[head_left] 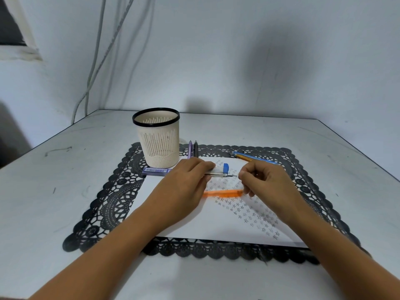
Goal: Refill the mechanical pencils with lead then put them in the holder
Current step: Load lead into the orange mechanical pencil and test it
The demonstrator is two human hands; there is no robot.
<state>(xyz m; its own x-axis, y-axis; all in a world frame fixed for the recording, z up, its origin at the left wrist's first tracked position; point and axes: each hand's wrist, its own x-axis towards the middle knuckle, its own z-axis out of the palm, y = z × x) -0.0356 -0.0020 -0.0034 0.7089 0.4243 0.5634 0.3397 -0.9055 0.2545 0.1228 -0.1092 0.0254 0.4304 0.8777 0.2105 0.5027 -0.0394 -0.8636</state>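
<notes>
Over the paper (pixel 194 224), the left grip (pixel 190 177) curls round a clear tube (pixel 219 169); the right grip (pixel 263 179) pinches a thin lead (pixel 233 175) beside it. The lead looks light and brittle: pinch gently, near its end.

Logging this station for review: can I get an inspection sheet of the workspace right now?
Surface: grey table, black lace mat, doodled paper on the mat.
Job's things: holder upright on the mat, no pencils in it; orange pencil on the paper; purple pencil, dark pencil, blue pencil and yellow pencil at its far edge; lead case beside the holder.
Clutter: nothing seen.
Hands: left hand grips a clear blue-capped tube; right hand fingers pinch a thin lead beside it.
Cables: pale cables hang down the wall.
Surroundings: dark window frame, upper left.
</notes>
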